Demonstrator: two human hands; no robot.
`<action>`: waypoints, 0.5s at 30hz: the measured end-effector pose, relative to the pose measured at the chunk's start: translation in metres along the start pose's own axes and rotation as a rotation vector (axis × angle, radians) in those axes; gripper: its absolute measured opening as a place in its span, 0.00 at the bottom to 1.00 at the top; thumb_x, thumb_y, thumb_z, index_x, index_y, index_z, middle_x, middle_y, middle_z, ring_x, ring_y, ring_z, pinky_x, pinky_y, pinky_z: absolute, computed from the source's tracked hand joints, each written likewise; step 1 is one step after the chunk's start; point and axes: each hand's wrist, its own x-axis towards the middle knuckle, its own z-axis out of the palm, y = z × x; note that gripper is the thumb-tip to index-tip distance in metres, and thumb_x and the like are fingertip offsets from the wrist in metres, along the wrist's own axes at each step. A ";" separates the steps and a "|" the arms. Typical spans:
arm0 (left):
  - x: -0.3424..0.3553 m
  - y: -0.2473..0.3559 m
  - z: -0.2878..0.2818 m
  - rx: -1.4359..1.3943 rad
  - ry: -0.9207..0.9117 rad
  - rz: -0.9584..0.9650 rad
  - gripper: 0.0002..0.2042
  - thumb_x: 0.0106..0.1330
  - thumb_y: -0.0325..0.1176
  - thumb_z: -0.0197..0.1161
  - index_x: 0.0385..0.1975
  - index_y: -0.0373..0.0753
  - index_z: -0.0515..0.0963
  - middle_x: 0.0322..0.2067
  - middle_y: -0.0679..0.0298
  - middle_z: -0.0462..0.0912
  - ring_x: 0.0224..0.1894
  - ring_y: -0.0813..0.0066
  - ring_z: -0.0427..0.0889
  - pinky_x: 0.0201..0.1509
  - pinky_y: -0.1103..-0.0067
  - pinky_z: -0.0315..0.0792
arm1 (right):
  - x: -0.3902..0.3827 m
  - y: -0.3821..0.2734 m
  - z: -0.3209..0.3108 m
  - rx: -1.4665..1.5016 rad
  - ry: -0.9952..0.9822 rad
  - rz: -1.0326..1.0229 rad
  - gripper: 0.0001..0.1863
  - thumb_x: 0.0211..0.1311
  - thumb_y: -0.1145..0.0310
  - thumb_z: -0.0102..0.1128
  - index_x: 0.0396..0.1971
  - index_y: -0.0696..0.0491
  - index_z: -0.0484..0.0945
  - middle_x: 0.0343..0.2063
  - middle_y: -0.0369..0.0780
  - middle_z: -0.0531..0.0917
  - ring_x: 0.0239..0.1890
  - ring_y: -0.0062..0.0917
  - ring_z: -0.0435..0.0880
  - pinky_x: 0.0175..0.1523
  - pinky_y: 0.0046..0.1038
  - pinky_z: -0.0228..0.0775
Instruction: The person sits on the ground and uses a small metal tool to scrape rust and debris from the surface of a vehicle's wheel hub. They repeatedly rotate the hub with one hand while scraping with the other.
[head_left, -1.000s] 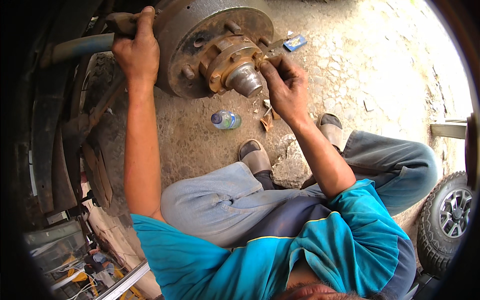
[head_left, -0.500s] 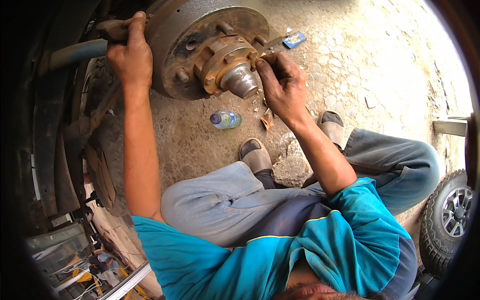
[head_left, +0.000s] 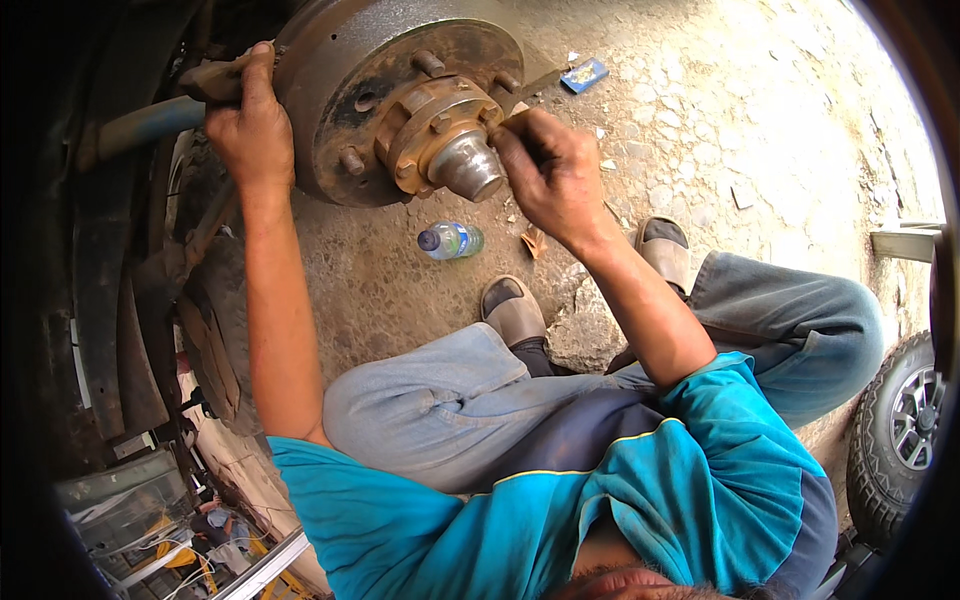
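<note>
A large round brake drum (head_left: 335,110) stands at the upper middle, with several studs on its rusty face. From its centre juts a brown hub flange (head_left: 405,150) ringed with bolts, ending in a shiny rounded metal cap (head_left: 468,165). My left hand (head_left: 250,130) grips the back edge of the drum, thumb upward, other fingers mostly hidden; a brown metal piece (head_left: 215,82) lies beside it. My right hand (head_left: 550,165) is closed, thumb and forefinger pinching a bolt (head_left: 491,116) on the flange's right side. Its remaining fingers are curled in.
On the ground lie a plastic bottle (head_left: 452,240), a blue packet (head_left: 584,76), a dry leaf (head_left: 534,241) and a stone (head_left: 585,330) between my feet. A wheel with tyre (head_left: 900,440) is at the right. A blue-grey pipe (head_left: 150,128) runs behind my left hand.
The drum, hub and both hands appear slightly further left and lower in view. My right hand keeps its pinch at the flange, and my left hand stays at the drum's back edge.
</note>
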 end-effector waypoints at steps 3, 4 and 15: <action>-0.001 0.003 0.001 0.031 0.011 -0.002 0.13 0.68 0.35 0.69 0.39 0.28 0.86 0.38 0.61 0.88 0.42 0.76 0.84 0.52 0.77 0.76 | 0.001 -0.002 0.000 0.019 0.025 0.000 0.04 0.64 0.76 0.65 0.32 0.60 0.81 0.20 0.47 0.84 0.21 0.30 0.86 0.28 0.31 0.75; -0.002 0.004 0.001 0.060 0.017 -0.006 0.13 0.68 0.35 0.69 0.39 0.28 0.86 0.38 0.61 0.88 0.42 0.76 0.84 0.52 0.77 0.76 | 0.002 -0.007 -0.001 0.037 0.052 0.001 0.04 0.63 0.76 0.65 0.31 0.60 0.81 0.20 0.47 0.84 0.21 0.30 0.86 0.28 0.31 0.74; -0.002 0.003 0.001 -0.010 -0.010 0.022 0.12 0.69 0.34 0.69 0.40 0.29 0.86 0.38 0.62 0.88 0.43 0.77 0.83 0.52 0.77 0.75 | 0.005 -0.002 -0.006 0.004 -0.060 0.037 0.05 0.62 0.75 0.65 0.30 0.61 0.81 0.17 0.45 0.82 0.17 0.24 0.82 0.25 0.30 0.71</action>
